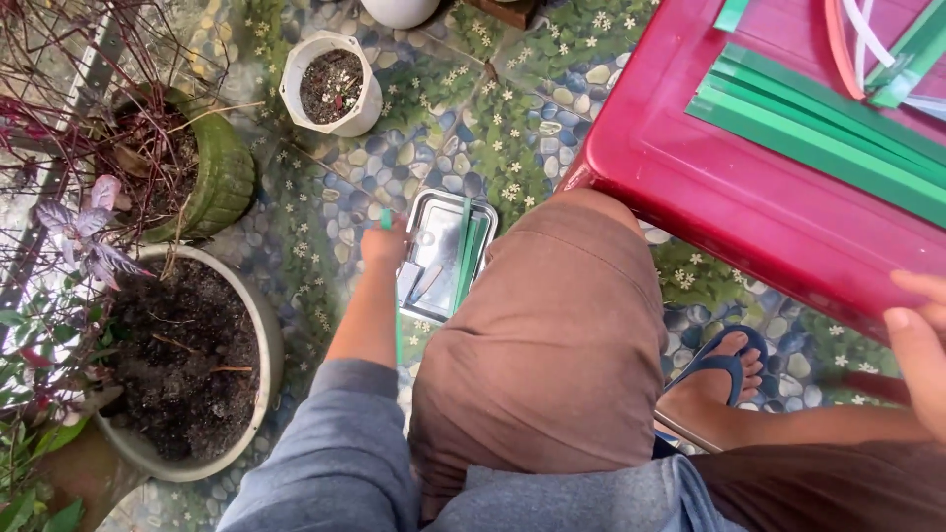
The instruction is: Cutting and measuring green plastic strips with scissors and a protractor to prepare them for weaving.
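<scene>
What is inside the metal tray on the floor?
The metal tray holds green strips standing along its right side and some small pale pieces I cannot identify. The left hand and the knee hide its lower edge.

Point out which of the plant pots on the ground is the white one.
The small white pot at the top, filled with dark soil and no plant. The green pot and the large grey bowl-shaped pot sit lower left.
</scene>
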